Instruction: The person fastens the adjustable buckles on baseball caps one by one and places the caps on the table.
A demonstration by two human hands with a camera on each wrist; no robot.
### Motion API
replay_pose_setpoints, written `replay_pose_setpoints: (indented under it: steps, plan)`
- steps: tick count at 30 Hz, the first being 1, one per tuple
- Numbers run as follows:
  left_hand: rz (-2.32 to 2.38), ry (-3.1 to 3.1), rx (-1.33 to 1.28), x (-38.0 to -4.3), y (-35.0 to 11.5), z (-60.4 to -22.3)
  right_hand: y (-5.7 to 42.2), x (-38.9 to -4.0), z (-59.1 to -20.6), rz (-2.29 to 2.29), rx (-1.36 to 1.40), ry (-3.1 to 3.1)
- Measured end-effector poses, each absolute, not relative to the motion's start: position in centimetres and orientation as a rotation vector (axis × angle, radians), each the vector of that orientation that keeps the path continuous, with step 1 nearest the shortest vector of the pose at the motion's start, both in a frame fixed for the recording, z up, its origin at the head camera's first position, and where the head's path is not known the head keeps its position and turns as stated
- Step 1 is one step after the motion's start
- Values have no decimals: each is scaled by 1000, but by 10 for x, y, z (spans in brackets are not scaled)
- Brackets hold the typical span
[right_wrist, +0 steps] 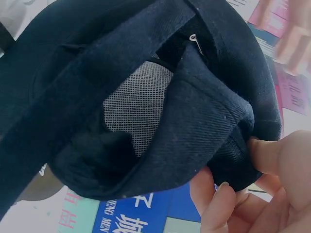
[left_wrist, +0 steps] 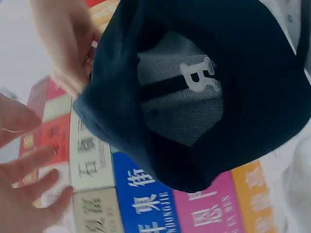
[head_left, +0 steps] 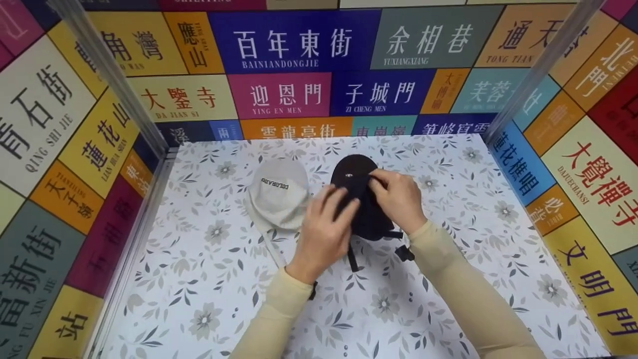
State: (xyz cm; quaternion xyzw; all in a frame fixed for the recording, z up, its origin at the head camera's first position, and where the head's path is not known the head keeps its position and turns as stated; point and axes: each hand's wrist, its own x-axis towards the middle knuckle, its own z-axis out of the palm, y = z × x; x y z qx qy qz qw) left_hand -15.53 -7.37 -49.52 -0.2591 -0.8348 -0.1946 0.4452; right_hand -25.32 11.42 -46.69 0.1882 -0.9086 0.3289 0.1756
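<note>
A navy cap (head_left: 368,214) is pinched at its edge by my right hand (head_left: 398,197), thumb and fingers closed on the fabric. In the right wrist view, the cap's opening (right_wrist: 136,107) faces the camera and shows a grey mesh lining. A white letter (left_wrist: 201,75) appears inside it in the left wrist view. My left hand (head_left: 326,232), slightly blurred, has its fingers spread beside the cap; in the left wrist view a gap separates those fingers (left_wrist: 34,160) from the fabric. A dark brown cap (head_left: 351,165) lies behind, partly hidden by the navy one.
A white cap (head_left: 281,194) with dark lettering lies to the left, its pale strap (head_left: 271,249) trailing toward me. Dark straps (head_left: 353,259) hang below the navy cap. The floral-patterned table (head_left: 199,279) is enclosed by colourful panels (head_left: 279,94) with Chinese characters.
</note>
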Motion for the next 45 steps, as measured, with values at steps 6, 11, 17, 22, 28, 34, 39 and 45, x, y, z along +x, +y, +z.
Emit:
replay_pose_setpoints:
  steps: [6,11,17,22,28,34,39,45]
  plan:
    - [-185,-2086,-751,-156,-48,-500,113,-259,-468,900,511,-2595]
    - [-88,-2225,-774,-161,-40,-503,111,-263,-467,863,515,-2606]
    - [15,-2393,-759,-166,-40,-507,110,-267,-470,854,551,-2607]
    - [51,-2492,-757,-167,-44,-508,111,-269,-474,826,576,-2593]
    - [91,-2553,-779,-170,-53,-500,114,-271,-477,771,594,-2551]
    - [-84,-2656,-804,-172,-66,-481,117,-270,-480,742,596,-2510]
    - [-287,-2613,-875,-176,-78,-468,118,-265,-481,723,609,-2478]
    - [-424,-2544,-995,-177,-86,-458,119,-257,-473,690,610,-2384]
